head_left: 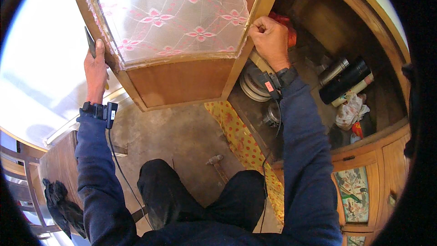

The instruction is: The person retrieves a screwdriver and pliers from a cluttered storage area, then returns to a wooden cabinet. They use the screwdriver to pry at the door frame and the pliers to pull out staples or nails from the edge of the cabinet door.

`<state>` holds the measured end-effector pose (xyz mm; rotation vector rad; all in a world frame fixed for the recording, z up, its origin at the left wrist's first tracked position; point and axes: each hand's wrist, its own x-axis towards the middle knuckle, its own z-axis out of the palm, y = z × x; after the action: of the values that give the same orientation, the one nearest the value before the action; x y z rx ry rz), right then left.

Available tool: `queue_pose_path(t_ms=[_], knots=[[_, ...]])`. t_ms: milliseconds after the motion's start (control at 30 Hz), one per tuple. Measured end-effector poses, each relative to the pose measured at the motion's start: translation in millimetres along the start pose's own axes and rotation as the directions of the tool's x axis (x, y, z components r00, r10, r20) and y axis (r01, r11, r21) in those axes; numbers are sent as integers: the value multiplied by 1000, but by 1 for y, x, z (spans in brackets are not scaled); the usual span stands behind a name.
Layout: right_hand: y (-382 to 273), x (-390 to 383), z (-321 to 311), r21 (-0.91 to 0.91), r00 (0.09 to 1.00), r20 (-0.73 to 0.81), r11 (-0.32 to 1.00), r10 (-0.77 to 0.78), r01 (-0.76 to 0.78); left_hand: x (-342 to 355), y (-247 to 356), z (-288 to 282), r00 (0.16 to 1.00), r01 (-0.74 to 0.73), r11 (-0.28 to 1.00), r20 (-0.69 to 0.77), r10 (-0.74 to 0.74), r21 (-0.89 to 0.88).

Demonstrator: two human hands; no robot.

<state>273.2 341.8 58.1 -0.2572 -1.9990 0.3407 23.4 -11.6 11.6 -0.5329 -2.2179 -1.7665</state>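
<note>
Two hands on one open cabinet door (182, 70) (lace-covered pane); left hand (96, 70) clasps its outer edge with a dark tool (90, 42) pinched in; right hand (271, 41) fisted at its hinge-side edge, contents unclear; risk: tool snags lace, or door swings; below door, concrete floor (182, 132), hammer (216, 161); right, shelf with flasks (343, 79).

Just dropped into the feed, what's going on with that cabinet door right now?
A person in dark blue sleeves holds an open wooden cabinet door whose panel is covered with white lace fabric with pink flowers. The left hand grips the door's outer edge together with a thin dark tool. The right hand is closed at the hinge-side edge, pinching at the fabric's border. A hammer lies on the floor below. Inside the cabinet are dark flasks and stacked plates.
</note>
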Motion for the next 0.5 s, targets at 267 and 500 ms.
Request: queue_pose_path(t_ms=[267,500], knots=[[-1,0,-2,27,999,30,999,43,-44,3,-3,3,999,-7,999,-32,8,36],[1,2,-4,30,998,59,1000,7,-9,1,0,-1,1000,24,1000,17,-24,20]])
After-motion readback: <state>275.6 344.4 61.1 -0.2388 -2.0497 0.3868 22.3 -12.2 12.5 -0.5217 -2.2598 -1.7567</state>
